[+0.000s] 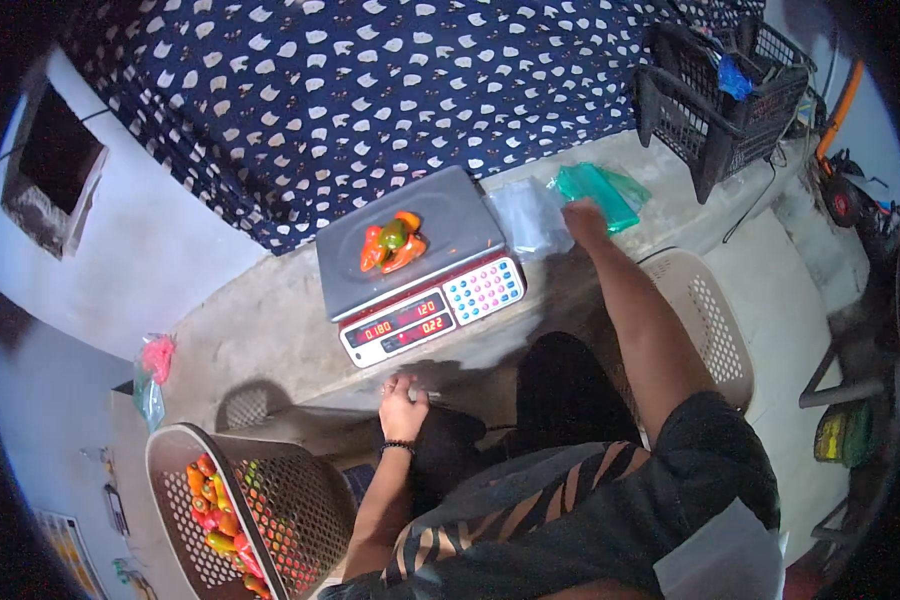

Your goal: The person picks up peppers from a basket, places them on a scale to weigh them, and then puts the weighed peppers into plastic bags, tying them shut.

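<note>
**Peppers (pixel 396 234) sat on the scale, and one hand was at the bags**

The peppers were in a little pile near the middle of the dark, flat top of the scale (pixel 460 225). A green one lay in with red and orange ones. Red numbers glowed on the front of the scale, next to blue and pink buttons. The scale stood on a grey desk (pixel 240 325).

The right hand (pixel 586 220) was stretched out past the scale, with its fingers bent. It was at the edge of some clear bags (pixel 530 222), just beside some green bags (pixel 595 187). I can't tell if it was pinching a bag. The left hand (pixel 403 408) was in front of the scale, its fingers a bit curled. I can't tell if it had anything in it. A dark bracelet (pixel 400 445) was around that wrist.

A tipped basket (pixel 156 475) with lots more red, orange, yellow and green peppers was on the left side. Another basket (pixel 718 350) was by the right arm. A black crate (pixel 688 118) stood at the far right, near a dark blue cloth (pixel 420 80) with white shapes.
</note>
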The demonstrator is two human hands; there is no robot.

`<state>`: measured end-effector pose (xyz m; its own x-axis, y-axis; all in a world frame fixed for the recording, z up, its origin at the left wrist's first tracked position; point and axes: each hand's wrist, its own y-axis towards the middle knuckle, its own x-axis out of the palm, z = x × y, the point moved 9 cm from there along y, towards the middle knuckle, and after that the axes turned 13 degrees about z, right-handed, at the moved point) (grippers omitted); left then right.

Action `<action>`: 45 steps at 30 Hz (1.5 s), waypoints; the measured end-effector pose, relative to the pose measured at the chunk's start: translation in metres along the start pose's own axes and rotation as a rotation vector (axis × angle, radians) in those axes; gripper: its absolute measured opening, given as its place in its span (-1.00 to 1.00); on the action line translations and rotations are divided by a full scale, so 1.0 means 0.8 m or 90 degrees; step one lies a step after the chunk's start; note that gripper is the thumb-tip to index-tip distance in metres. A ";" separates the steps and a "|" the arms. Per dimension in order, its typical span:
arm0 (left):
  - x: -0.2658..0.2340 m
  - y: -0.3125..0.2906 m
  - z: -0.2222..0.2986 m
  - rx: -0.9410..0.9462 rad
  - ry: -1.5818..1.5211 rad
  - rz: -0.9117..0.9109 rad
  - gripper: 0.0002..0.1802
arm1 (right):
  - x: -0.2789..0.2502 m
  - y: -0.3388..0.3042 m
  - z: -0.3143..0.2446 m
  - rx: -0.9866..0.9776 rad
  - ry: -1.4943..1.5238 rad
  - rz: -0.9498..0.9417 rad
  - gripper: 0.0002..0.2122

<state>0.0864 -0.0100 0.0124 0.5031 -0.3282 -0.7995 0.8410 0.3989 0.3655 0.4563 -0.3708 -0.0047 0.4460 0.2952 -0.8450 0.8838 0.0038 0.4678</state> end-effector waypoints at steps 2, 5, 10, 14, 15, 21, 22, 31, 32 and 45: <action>-0.003 -0.004 -0.004 -0.018 -0.016 -0.003 -0.74 | -0.018 0.016 -0.016 -0.044 -0.024 -0.022 -0.81; -0.011 -0.003 -0.005 -0.047 -0.042 -0.005 -0.75 | -0.052 0.036 -0.018 0.039 0.184 0.044 -0.80; -0.025 -0.012 -0.022 -0.044 -0.066 0.043 -0.79 | -0.089 0.059 -0.038 0.467 0.837 0.012 -0.87; -0.011 -0.002 -0.011 -0.022 -0.096 0.035 -0.79 | -0.149 0.091 -0.026 0.147 0.627 0.127 -0.86; -0.013 -0.003 -0.014 -0.022 -0.077 0.040 -0.79 | -0.171 0.102 -0.044 0.134 0.631 0.125 -0.86; -0.020 -0.005 -0.006 -0.006 -0.060 0.044 -0.79 | -0.249 0.143 -0.030 0.287 0.981 0.088 -0.90; -0.019 -0.004 -0.008 -0.018 -0.075 0.041 -0.80 | -0.266 0.152 -0.026 0.311 0.946 0.088 -0.88; -0.029 0.007 0.010 -0.058 -0.186 0.051 -0.79 | -0.400 0.084 -0.120 0.061 1.261 -0.326 -0.81; -0.035 0.018 0.024 -0.095 -0.265 0.041 -0.76 | -0.402 0.062 -0.137 0.095 1.251 -0.361 -0.80; -0.095 0.076 0.214 -0.230 -1.039 -0.277 -0.78 | -0.315 -0.208 -0.272 0.068 1.154 -0.696 -0.74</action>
<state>0.1333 -0.1073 0.1773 0.1280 -0.8252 0.5501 0.9905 0.1347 -0.0284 0.1662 -0.2379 0.1865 -0.6708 0.5806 0.4615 0.6590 0.7520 0.0119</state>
